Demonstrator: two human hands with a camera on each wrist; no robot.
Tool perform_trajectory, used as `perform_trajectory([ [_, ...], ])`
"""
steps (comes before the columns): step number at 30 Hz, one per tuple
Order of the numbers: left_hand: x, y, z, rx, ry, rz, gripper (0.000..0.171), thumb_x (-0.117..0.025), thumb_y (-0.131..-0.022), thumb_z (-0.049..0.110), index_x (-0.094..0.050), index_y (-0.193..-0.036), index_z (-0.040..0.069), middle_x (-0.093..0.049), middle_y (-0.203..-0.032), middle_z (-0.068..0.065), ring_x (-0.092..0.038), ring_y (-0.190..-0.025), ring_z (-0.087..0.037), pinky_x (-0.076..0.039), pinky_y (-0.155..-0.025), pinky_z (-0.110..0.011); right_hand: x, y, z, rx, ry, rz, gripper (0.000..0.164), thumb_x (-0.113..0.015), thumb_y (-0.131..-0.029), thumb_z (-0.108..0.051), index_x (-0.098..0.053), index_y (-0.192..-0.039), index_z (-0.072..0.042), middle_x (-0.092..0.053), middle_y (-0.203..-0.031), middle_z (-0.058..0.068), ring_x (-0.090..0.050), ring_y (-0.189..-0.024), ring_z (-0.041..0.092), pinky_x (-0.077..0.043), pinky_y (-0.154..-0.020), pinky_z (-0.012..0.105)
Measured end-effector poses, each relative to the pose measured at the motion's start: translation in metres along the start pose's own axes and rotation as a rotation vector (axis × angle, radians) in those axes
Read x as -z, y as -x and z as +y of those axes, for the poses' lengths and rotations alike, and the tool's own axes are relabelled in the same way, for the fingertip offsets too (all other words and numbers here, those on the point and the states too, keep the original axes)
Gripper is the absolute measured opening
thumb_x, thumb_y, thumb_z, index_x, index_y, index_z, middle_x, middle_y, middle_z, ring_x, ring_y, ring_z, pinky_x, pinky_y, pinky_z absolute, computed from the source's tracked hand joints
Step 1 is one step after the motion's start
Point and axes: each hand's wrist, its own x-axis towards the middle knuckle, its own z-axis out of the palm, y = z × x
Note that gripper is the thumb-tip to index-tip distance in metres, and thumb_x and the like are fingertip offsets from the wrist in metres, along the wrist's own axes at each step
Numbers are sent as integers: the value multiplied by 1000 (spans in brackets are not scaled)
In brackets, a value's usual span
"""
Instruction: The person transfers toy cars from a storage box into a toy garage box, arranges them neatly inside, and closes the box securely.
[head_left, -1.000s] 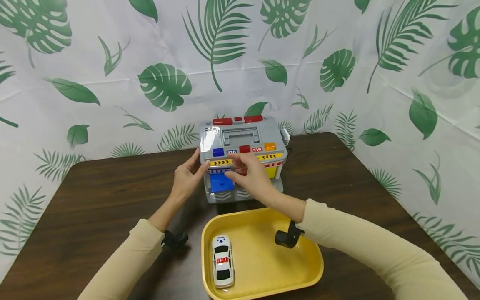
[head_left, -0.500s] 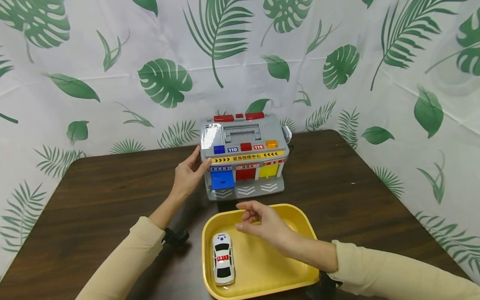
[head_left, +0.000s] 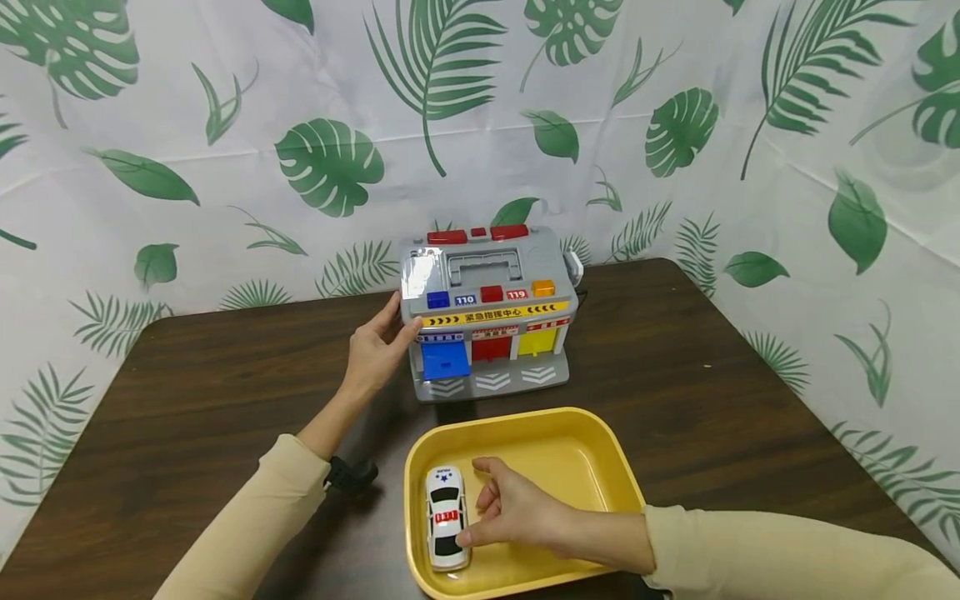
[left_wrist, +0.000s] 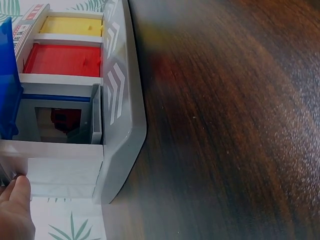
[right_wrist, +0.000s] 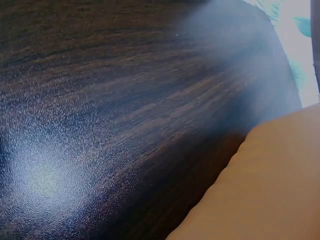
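Observation:
At the back of the table stands a grey toy rescue garage (head_left: pixel 495 275) with blue, red and yellow doors. My left hand (head_left: pixel 371 354) holds its left front corner, thumb on the front and fingers at the side. In the left wrist view the blue door (left_wrist: pixel 9 80) is swung up, showing a dark red shape inside the bay. A white toy police car (head_left: pixel 446 521) lies in the yellow tray (head_left: pixel 600 425). Over the tray, my right hand (head_left: pixel 517 508) has its thumb tip at the car's right rear edge. Its index finger is extended, apart from the car.
The dark wooden table (head_left: pixel 225 400) spreads on both sides of the tray and garage. A leaf-patterned cloth (head_left: pixel 480 117) hangs close behind the garage and along the right. On my left wrist sits a black camera (head_left: pixel 351 477).
My right hand has come away from the garage front, back toward me, and down into the tray beside the police car. The left hand has stayed on the garage.

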Motion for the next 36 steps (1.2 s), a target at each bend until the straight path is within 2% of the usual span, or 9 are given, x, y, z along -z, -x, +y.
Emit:
perform_trajectory([
  [5, 0, 0, 0, 5, -2, -5, 61, -61, -92, 15, -32, -143, -3, -40, -144, -19, -49, -125, -31, -45, -96, -36, -4, -3, 2, -13, 25, 1, 90, -81, -72, -7, -25, -141, 7, -49, -88, 8, -49, -70, 15, -40, -57, 17],
  [11, 0, 1, 0, 13, -6, -8, 61, -61, -92, 16, -32, -144, -1, -41, -144, -18, -49, -125, -30, -45, -96, -36, -7, -10, 2, 1, 172, 16, 93, -83, -70, -14, -27, -141, 7, -51, -83, 6, -45, -68, 15, -35, -53, 18],
  [16, 0, 1, -1, 13, 4, -7, 61, -61, -92, 15, -32, -143, -1, -41, -143, -18, -49, -124, -30, -45, -95, -35, -8, -14, -1, 19, 243, -3, 93, -84, -68, -12, -28, -140, 6, -52, -79, 6, -47, -68, 13, -37, -55, 18],
  [26, 1, -1, -1, 0, -2, -9, 61, -61, -92, 15, -33, -143, -1, -41, -143, -18, -49, -124, -30, -45, -96, -35, -6, -17, -1, 51, 266, -49, 71, -84, -67, -9, -43, -125, -5, -51, -77, 5, -47, -68, 11, -38, -56, 18],
  [36, 1, -1, -2, 8, -5, -13, 60, -60, -92, 15, -33, -143, -1, -41, -143, -18, -49, -125, -31, -45, -96, -35, -10, -13, 2, 155, 330, -15, 76, -87, -62, -10, -41, -124, -6, -53, -77, -2, -48, -68, 5, -40, -60, 17],
])
